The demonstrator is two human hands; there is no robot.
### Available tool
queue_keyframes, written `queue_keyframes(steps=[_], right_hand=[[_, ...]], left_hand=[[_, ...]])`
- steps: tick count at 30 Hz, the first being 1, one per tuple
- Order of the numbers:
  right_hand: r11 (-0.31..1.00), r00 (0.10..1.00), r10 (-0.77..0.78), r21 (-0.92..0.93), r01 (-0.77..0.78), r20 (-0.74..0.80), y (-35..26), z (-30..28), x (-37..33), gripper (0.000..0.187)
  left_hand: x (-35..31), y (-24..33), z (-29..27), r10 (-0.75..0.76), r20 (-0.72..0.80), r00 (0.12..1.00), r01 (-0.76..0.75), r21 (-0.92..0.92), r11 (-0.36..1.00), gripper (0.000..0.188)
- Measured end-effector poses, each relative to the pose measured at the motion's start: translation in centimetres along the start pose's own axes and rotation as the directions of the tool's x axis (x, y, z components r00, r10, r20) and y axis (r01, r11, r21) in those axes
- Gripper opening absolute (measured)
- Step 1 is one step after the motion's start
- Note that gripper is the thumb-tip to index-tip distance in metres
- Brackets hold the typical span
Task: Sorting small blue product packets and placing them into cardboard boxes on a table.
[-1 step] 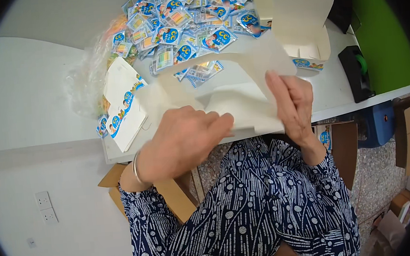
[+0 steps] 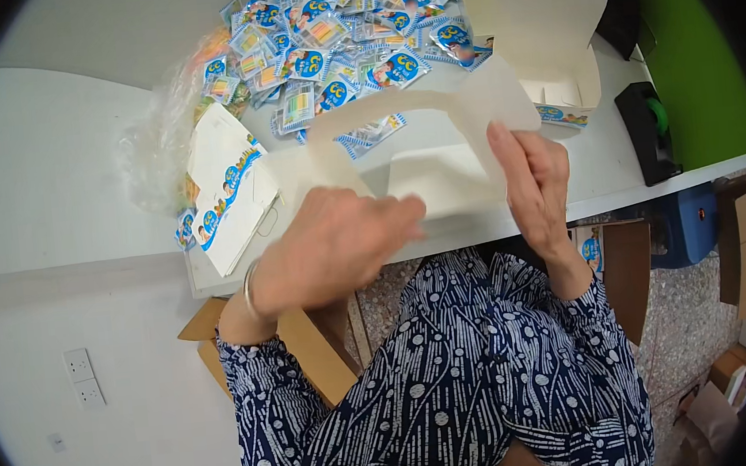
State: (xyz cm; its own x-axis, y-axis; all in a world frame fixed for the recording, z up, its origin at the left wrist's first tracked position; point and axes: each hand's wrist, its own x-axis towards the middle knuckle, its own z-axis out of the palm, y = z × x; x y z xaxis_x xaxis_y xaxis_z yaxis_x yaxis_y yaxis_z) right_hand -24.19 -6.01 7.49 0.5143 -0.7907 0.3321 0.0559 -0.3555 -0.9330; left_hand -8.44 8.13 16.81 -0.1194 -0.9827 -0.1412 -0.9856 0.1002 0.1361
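Observation:
A white cardboard box [image 2: 439, 178], partly folded up with its inside facing me, is between my hands at the table's near edge. My right hand [image 2: 535, 174] grips its right wall, thumb on the inner side. Blurred by motion, my left hand [image 2: 330, 246] has curled fingers at the box's near left corner and seems to hold it there; the fingertips are partly hidden. Left of the box lie flat white printed cartons [image 2: 232, 192], stacked. Small clear-and-blue packets [image 2: 330, 41] with coloured strips inside are heaped beyond the box.
An open white box [image 2: 552, 49] stands at the back right, beside a black tape dispenser [image 2: 648, 133] with green tape. A clear plastic bag [image 2: 158, 154] lies at the left. Brown cartons [image 2: 313, 354] and a blue stool-like object [image 2: 685, 228] are below the table edge.
My left hand has shifted slightly down and left. The box's near edge looks lower and its inside floor shows more. My right hand has hardly moved.

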Motion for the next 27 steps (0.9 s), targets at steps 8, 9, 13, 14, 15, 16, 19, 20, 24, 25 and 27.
queue_keyframes(steps=[8,9,13,14,15,16,19,20,24,25,27], right_hand=[[0.992,0.974,0.010,-0.119,-0.038,-0.226,7.4,2.8,0.6,0.033],[0.957,0.966,-0.116,-0.287,0.047,-0.230,7.8,2.8,0.7,0.028],[0.890,0.957,-0.236,-0.433,0.143,-0.168,7.7,2.8,0.9,0.018],[0.864,0.969,-0.210,-0.488,0.121,-0.131,7.6,3.0,0.8,0.015],[0.835,0.979,-0.180,-0.541,0.101,-0.096,7.6,3.0,0.7,0.020],[0.836,0.979,-0.182,-0.539,0.104,-0.093,7.5,2.8,0.6,0.020],[0.831,0.985,-0.174,-0.534,0.155,0.014,8.1,2.1,0.6,0.029],[0.942,0.988,-0.155,-0.298,0.156,0.027,8.2,1.6,0.7,0.033],[0.869,0.963,0.236,0.415,-0.270,0.132,7.2,0.0,2.1,0.042],[0.968,0.989,0.080,0.226,-0.107,0.126,7.4,0.3,2.5,0.040],[0.981,0.960,0.176,0.042,-0.190,0.217,7.1,0.8,2.5,0.040]], left_hand=[[7.5,-6.8,6.3,0.040,0.140,0.989,0.020,-0.403,0.915,0.040],[7.9,-6.2,6.2,0.032,0.082,0.996,-0.006,-0.305,0.952,0.045],[6.7,-3.4,7.6,0.043,-0.280,0.959,-0.065,-0.072,0.995,0.057],[6.3,-2.4,8.1,0.099,-0.361,0.927,-0.086,0.052,0.995,0.063],[6.0,-1.3,8.6,0.163,-0.432,0.887,-0.094,0.176,0.980,0.070],[5.6,-0.2,9.5,0.160,-0.433,0.887,-0.090,0.177,0.980,0.070],[5.7,0.6,13.1,0.090,-0.415,0.905,-0.041,0.126,0.991,0.055],[5.7,0.3,13.6,0.089,-0.416,0.905,-0.040,0.125,0.991,0.055],[5.5,0.0,14.1,0.088,-0.419,0.904,-0.056,0.089,0.994,0.052],[5.6,-0.2,13.9,0.093,-0.408,0.908,-0.065,0.083,0.994,0.052],[5.8,0.0,13.9,0.088,-0.412,0.907,-0.065,0.071,0.995,0.052]])
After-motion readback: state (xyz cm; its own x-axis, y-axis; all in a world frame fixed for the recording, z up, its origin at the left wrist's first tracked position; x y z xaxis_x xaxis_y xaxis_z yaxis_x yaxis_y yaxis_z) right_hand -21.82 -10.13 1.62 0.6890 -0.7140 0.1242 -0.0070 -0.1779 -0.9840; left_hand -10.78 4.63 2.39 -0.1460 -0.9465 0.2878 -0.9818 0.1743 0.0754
